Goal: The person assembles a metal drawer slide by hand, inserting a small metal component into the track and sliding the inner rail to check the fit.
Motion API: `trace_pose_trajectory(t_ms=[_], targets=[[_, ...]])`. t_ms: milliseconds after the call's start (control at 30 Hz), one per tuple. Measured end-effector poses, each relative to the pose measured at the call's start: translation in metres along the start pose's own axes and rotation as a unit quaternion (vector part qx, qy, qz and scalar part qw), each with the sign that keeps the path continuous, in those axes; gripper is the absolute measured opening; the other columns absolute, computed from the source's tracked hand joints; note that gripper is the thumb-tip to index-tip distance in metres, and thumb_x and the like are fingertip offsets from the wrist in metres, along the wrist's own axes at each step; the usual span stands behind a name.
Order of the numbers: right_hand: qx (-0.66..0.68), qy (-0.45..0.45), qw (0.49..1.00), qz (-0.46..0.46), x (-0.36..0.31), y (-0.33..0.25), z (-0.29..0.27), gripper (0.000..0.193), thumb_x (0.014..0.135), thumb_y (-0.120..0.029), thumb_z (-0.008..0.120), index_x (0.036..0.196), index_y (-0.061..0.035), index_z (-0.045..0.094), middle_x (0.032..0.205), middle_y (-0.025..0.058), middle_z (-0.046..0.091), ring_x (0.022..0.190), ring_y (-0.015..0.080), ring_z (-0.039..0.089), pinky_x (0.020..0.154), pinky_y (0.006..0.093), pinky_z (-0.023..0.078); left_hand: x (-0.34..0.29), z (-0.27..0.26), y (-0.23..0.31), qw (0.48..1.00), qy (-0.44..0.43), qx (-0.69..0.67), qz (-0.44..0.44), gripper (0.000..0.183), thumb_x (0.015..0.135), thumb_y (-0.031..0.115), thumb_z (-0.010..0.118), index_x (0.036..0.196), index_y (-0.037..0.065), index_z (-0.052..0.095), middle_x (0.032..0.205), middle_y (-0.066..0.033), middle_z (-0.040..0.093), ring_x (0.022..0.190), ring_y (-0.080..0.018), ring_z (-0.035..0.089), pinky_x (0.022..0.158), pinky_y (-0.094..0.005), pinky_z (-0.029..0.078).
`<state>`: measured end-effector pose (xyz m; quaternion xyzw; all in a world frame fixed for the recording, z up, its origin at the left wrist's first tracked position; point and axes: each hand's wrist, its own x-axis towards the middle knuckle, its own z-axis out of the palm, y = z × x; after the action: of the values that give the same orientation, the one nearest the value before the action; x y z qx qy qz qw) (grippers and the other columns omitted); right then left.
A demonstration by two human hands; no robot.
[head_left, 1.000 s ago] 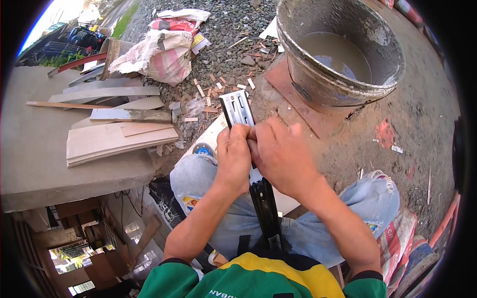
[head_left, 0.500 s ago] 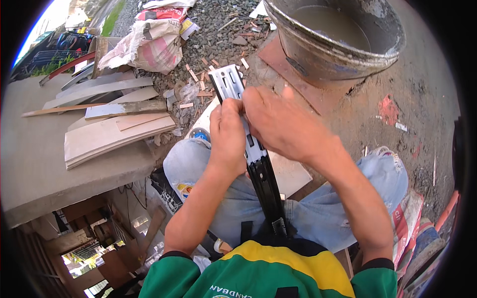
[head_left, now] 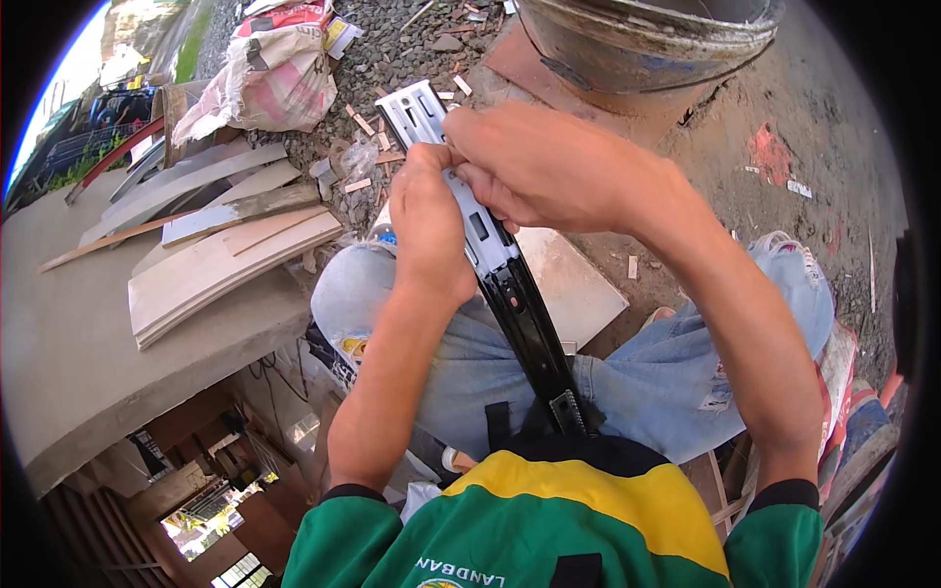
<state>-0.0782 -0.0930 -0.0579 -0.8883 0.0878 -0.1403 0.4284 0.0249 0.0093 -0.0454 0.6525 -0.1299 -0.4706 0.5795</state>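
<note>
A drawer slide (head_left: 478,225) with a silver slotted section and a black section slants across my lap, its black end against my waist. Around the silver section, from its left side, wrap the fingers of my left hand (head_left: 427,220). My right hand (head_left: 554,167) is closed over the right edge of the same section, with its fingertips close to my left thumb. Whether those right fingers also pinch some small part is hidden. Past both hands the silver end sticks out toward the gravel.
A large bucket (head_left: 637,59) stands at the far right on a reddish board (head_left: 529,69). Cut boards (head_left: 230,260) are stacked on a concrete ledge (head_left: 59,304) at left, near a torn sack (head_left: 279,83). Small wood offcuts lie on the gravel (head_left: 392,59). A pale board (head_left: 564,279) lies between my legs.
The view has shifted, so the bucket sits higher in it. My right hand has turned a little on the drawer slide; both hands still grip it.
</note>
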Motion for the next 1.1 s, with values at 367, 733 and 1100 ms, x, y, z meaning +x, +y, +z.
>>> trace_pose_trajectory(t_ms=[367, 733, 1100], targets=[[0.021, 0.044, 0.999, 0.003, 0.000, 0.006, 0.007, 0.011, 0.093, -0.011, 0.049, 0.092, -0.0006, 0.045, 0.077, 0.0179, 0.060, 0.075, 0.0393, 0.060, 0.068, 0.0474, 0.045, 0.003, -0.007, -0.005, 0.999, 0.016, -0.034, -0.014, 0.033, 0.095, 0.025, 0.035, 0.087, -0.001, 0.053, 0.061, -0.0086, 0.056, 0.048, -0.0185, 0.054, 0.045, -0.0324, 0.048], [0.151, 0.064, 0.982, 0.097, -0.019, 0.003, -0.024, 0.020, 0.091, -0.017, 0.061, 0.088, -0.0020, 0.048, 0.071, 0.0108, 0.063, 0.065, 0.0235, 0.060, 0.062, 0.0371, 0.047, -0.005, -0.009, -0.003, 0.994, -0.056, -0.098, 0.009, 0.019, 0.097, 0.022, 0.040, 0.097, 0.003, 0.045, 0.070, -0.0116, 0.058, 0.051, -0.0209, 0.057, 0.046, -0.0352, 0.051], [0.470, 0.205, 0.846, 0.145, -0.039, -0.023, 0.054, 0.044, 0.094, -0.025, 0.065, 0.123, 0.0028, 0.047, 0.089, 0.0011, 0.043, 0.077, 0.0086, 0.047, 0.067, 0.0242, 0.045, -0.011, -0.008, -0.006, 0.990, -0.081, -0.077, 0.081, 0.015, 0.099, 0.017, 0.042, 0.106, 0.005, 0.048, 0.080, -0.0097, 0.061, 0.065, -0.0191, 0.061, 0.060, -0.0320, 0.055]])
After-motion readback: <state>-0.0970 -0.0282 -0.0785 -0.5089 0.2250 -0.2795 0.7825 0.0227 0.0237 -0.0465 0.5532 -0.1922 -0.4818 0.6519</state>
